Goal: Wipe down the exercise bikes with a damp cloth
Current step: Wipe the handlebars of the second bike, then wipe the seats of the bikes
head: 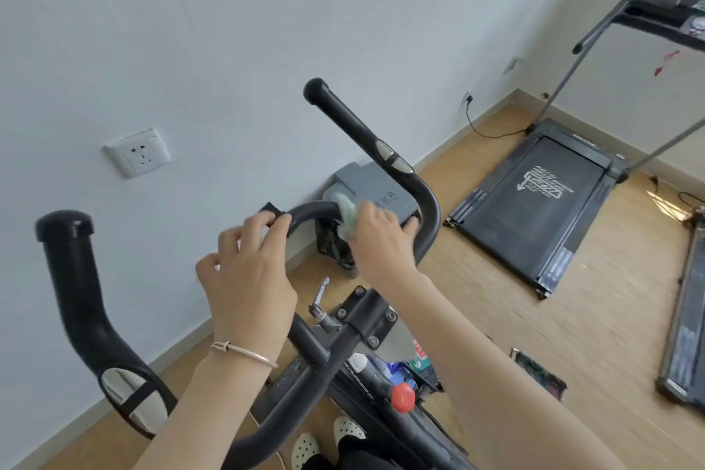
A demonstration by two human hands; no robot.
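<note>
Exercise bike's black tubular handlebar (358, 133) stands close to a pale wall (229, 30). A pale green damp cloth (345, 216) lies on the handlebar's front loop, at twelve o'clock from the bolted stem clamp (366, 320). It is bunched under the right hand (377, 240), whose fingers curl round it. The left hand (248, 271), at nine o'clock of the cloth, pinches a small black strap tab (271, 211) between thumb and forefinger.

Assessment: the loop is being wiped. The next move likely calls for sliding the cloth toward the three o'clock horn under firm pressure.
</note>
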